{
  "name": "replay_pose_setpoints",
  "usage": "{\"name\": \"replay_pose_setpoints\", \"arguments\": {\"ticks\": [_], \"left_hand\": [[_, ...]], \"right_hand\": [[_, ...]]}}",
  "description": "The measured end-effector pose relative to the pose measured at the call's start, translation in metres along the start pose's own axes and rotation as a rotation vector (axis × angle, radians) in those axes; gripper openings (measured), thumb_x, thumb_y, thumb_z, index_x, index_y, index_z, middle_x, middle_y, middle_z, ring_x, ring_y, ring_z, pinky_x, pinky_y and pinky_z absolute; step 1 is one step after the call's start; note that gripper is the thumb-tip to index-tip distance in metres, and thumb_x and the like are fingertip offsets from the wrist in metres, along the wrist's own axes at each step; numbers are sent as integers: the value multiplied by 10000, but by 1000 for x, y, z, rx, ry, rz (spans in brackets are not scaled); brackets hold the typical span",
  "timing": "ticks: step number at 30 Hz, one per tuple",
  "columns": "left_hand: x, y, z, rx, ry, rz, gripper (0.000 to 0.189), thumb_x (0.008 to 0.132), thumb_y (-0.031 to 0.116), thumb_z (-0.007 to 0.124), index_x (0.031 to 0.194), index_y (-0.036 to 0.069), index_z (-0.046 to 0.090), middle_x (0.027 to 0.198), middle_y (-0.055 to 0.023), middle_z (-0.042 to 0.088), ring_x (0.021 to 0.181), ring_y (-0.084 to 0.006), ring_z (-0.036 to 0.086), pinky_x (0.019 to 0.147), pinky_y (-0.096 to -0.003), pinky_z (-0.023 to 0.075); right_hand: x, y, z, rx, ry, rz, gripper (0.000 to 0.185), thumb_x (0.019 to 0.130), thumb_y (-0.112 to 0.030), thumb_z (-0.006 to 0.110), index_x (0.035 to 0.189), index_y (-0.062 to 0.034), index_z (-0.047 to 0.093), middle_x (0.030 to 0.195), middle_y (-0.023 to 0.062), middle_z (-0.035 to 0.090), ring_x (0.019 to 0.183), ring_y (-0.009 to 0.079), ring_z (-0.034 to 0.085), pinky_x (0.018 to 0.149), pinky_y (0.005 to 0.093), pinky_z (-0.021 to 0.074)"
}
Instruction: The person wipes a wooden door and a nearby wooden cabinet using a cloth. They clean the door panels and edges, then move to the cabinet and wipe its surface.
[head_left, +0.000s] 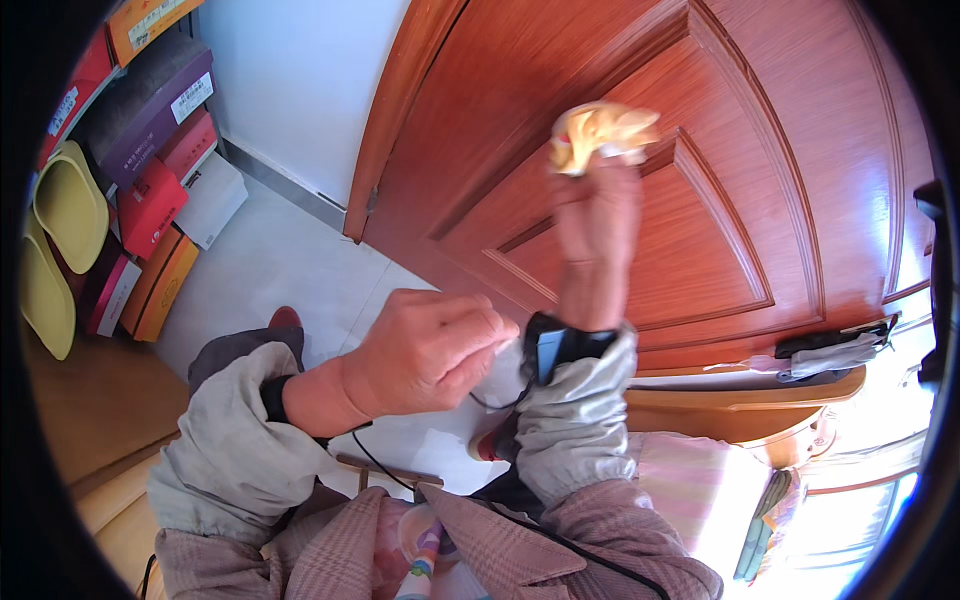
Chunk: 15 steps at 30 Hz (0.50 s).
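Observation:
My right hand (600, 202), blurred, reaches up in front of a reddish-brown panelled wooden door (480, 165) and grips a crumpled yellow cloth (600, 135). The cloth shows over my fingertips; whether it touches the door I cannot tell. My left hand (431, 352) is curled into a fist lower down, before my chest. A small whitish bit (506, 345) shows at its fingers, too little to name. Both forearms wear dark wrist bands and pushed-up light grey sleeve covers.
Shoe boxes (150, 195) and yellow-green slippers (71, 206) fill a rack at the left. A small wooden stool (390, 469) stands below me. At the right are a wooden bed end (727, 409) and a pink striped cover (697, 480). A black cable crosses my jacket.

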<state>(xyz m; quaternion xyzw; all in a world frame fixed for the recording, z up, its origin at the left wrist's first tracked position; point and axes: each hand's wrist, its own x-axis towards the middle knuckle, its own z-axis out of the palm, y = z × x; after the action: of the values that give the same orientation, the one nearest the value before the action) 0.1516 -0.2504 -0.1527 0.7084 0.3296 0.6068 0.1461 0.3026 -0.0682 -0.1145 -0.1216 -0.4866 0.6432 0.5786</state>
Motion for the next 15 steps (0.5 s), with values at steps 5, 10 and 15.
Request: {"name": "replay_pose_setpoints", "arguments": {"ticks": [5, 10, 15], "left_hand": [[7, -2, -20, -36, 61, 16, 204, 757, -112, 644, 937, -19, 670, 729, -107, 636, 582, -260, 620, 532, -335, 481], [13, -3, -39, -18, 145, -33, 185, 775, -132, 631, 930, -43, 676, 758, -121, 647, 603, -233, 642, 546, -304, 499], [12, -5, -44, -90, 346, -182, 150, 847, -113, 637, 978, -73, 698, 837, -122, 709, 631, -152, 637, 573, -259, 495]], "right_hand": [[36, -86, 16, -1684, 157, -997, 338, 844, -2, 708, 1171, -84, 691, 985, 82, 575, 809, 193, 616, 634, 368, 545], [34, -59, -8, -1886, -18, -984, 359, 769, 31, 705, 1064, -172, 732, 1006, 76, 579, 838, 238, 642, 655, 371, 563], [-5, 20, -48, -1938, -216, -724, 348, 769, 10, 686, 1033, -209, 747, 980, 31, 580, 811, 229, 659, 618, 348, 560]]}}
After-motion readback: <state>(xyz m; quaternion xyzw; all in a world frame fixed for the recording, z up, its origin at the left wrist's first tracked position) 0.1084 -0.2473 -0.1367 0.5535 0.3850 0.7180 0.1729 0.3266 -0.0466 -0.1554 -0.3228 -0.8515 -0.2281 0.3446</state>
